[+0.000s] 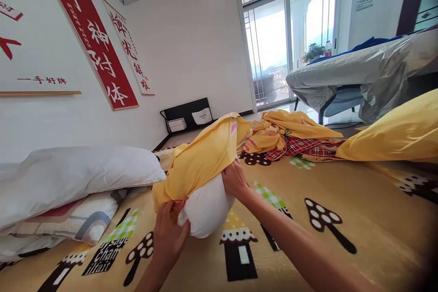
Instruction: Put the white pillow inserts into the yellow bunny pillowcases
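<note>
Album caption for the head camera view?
Left hand and right hand grip yellow cloth partly covering a white pillow.

And here's my pillow (207,210), blanket (284,264) beneath it, pillowcase (200,159) over its far end, my left hand (169,235) at its left, my right hand (235,178) at its right! Left of it, a second pillow (89,166) sits atop a quilted pillow (51,227). Behind it, rightward: crumpled bedding (301,125); farther right, padded bedding (400,127). Way behind it, right, a covered table (342,70) and a sliding door (270,41); behind it, left, hanging scrolls (99,36) on the wall (191,45)!

Tan blanket (372,200) under pillows (70,221), crumpled cloths (297,123)
</note>
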A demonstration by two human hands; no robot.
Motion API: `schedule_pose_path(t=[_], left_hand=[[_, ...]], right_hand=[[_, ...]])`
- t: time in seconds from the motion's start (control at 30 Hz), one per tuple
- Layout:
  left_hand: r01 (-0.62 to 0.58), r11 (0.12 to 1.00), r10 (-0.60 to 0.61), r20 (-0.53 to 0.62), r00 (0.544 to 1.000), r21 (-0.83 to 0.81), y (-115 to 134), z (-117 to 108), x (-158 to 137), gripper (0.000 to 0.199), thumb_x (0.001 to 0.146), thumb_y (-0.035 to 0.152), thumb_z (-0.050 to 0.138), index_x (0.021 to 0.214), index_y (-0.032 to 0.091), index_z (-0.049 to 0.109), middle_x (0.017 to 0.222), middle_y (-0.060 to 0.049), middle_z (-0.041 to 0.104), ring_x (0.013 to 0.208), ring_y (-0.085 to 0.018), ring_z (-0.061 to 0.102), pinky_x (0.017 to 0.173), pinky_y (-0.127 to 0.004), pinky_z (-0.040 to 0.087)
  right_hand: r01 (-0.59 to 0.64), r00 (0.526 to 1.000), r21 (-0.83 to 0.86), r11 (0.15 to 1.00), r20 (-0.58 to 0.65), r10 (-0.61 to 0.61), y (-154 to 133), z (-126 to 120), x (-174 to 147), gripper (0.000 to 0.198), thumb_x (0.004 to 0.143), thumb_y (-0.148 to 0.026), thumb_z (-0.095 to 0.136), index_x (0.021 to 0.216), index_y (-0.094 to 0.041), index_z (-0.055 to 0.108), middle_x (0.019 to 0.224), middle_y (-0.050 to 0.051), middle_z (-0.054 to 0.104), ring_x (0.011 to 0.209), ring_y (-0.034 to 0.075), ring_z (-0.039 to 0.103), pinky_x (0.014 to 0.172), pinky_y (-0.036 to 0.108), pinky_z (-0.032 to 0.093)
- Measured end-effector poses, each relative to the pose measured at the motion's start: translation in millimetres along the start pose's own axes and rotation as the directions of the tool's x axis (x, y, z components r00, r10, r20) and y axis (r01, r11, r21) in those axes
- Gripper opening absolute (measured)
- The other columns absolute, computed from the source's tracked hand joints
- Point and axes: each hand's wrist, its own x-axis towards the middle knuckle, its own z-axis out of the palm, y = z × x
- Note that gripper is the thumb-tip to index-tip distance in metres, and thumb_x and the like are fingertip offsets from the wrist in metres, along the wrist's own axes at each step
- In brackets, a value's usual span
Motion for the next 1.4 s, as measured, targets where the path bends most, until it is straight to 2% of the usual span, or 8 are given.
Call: schedule_pose_path(t=[0.13,0.3,0.43,0.53,0.77,0.93,1.17,1.4], left_hand=[[0.06,0.997,-0.064,-0.071,0.995,-0.057,24,0,30,0.038,0.079,0.038,0.058,0.108,0.015,0.048,0.095,-0.011,0.058,0.09,-0.026,0.057,0.075,-0.037,0.049],[0.389,0.85,-0.385,0.085,0.919,-0.354,29,9,48,0.016,0.069,0.025,0.054,0.083,0.021,0.047,0.068,0.002,0.055,0.061,-0.016,0.054,0.056,-0.024,0.043],[0.538,0.708,-0.523,0.171,0.835,-0.458,24,35,48,0.012,0.067,0.027,0.052,0.074,0.022,0.044,0.06,0.005,0.048,0.057,-0.014,0.048,0.051,-0.022,0.038],[0.578,0.694,-0.551,0.2,0.81,-0.43,25,44,52,0.016,0.068,0.033,0.054,0.075,0.022,0.045,0.059,0.004,0.051,0.057,-0.015,0.049,0.051,-0.023,0.037],[0.563,0.762,-0.534,0.182,0.826,-0.321,18,34,60,0.01,0.068,0.029,0.047,0.065,0.022,0.04,0.051,0.005,0.048,0.048,-0.012,0.042,0.048,-0.021,0.031],[0.449,0.855,-0.408,0.198,0.891,-0.26,7,30,54,0.008,0.07,0.027,0.045,0.065,0.022,0.04,0.051,0.006,0.045,0.047,-0.011,0.041,0.049,-0.02,0.03],[0.482,0.873,-0.442,0.294,0.847,-0.077,-15,27,44,0.011,0.065,0.022,0.05,0.062,0.021,0.04,0.053,0.006,0.044,0.051,-0.012,0.043,0.054,-0.022,0.029],[0.489,0.863,-0.431,0.322,0.843,-0.125,-9,18,61,0.012,0.064,0.021,0.051,0.06,0.021,0.04,0.052,0.006,0.045,0.051,-0.012,0.044,0.053,-0.022,0.029]], right_hand=[[-0.023,0.989,0.088,0.996,-0.14,0.035,-17,-28,6,0.029,0.081,-0.015,0.039,0.083,-0.015,0.068,0.098,0.013,0.069,0.096,0.025,0.056,0.084,0.032,0.041],[0.183,0.933,0.029,0.983,-0.321,-0.164,-45,-48,1,0.028,0.084,-0.021,0.039,0.083,-0.015,0.067,0.091,0.013,0.068,0.091,0.026,0.057,0.085,0.037,0.039],[0.243,0.94,-0.118,0.963,-0.215,-0.263,-55,-43,-22,0.028,0.086,-0.028,0.042,0.074,-0.016,0.064,0.077,0.011,0.066,0.079,0.025,0.058,0.081,0.039,0.041],[0.313,0.918,-0.238,0.92,-0.172,-0.357,-61,-37,-49,0.033,0.087,-0.03,0.044,0.098,-0.007,0.065,0.098,0.018,0.067,0.096,0.03,0.057,0.091,0.044,0.04],[0.747,0.568,-0.359,0.559,-0.092,-0.818,-61,-2,-88,0.038,0.085,-0.013,0.04,0.114,-0.002,0.062,0.121,0.017,0.063,0.118,0.029,0.05,0.105,0.049,0.032],[0.7,0.643,-0.376,0.607,-0.037,-0.765,-46,33,-76,0.04,0.089,-0.017,0.04,0.12,-0.003,0.06,0.125,0.014,0.061,0.117,0.026,0.051,0.104,0.045,0.034],[0.713,0.694,-0.321,0.624,0.19,-0.695,-47,74,-66,0.04,0.087,-0.019,0.044,0.119,-0.003,0.06,0.125,0.016,0.06,0.118,0.027,0.05,0.104,0.044,0.033],[0.704,0.693,-0.109,0.702,0.322,-0.645,-63,31,-43,0.027,0.078,-0.019,0.053,0.1,-0.008,0.064,0.103,0.014,0.066,0.108,0.025,0.052,0.109,0.046,0.025]])
